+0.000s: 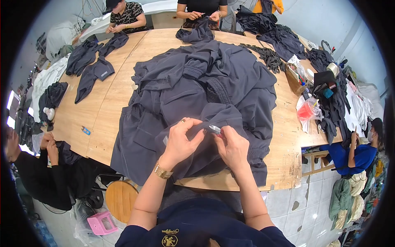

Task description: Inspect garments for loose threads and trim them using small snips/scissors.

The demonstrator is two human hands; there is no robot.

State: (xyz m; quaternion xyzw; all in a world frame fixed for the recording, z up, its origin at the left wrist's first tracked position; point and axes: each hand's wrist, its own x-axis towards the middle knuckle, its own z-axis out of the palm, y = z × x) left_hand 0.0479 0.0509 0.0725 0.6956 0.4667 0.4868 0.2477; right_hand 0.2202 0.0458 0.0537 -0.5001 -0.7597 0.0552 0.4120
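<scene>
A large heap of dark grey garments [175, 101] lies on the wooden table in front of me. Gathered elastic bands and seams show among its folds. My left hand [181, 138] pinches an edge of a dark grey garment [222, 116] at the near side of the heap. Close beside it, my right hand [233, 148] is closed around a pair of small thread snips [214, 129], their metal blades pointing left at the fabric between my hands. The snips' handle is mostly hidden in my fingers.
Across the wooden table [284, 136], people handle similar garments. A small blue tool [85, 130] lies to the left. On the right are a cardboard box [295, 82] and a red item in a plastic bag [306, 110]. A round wooden stool [121, 201] stands below left.
</scene>
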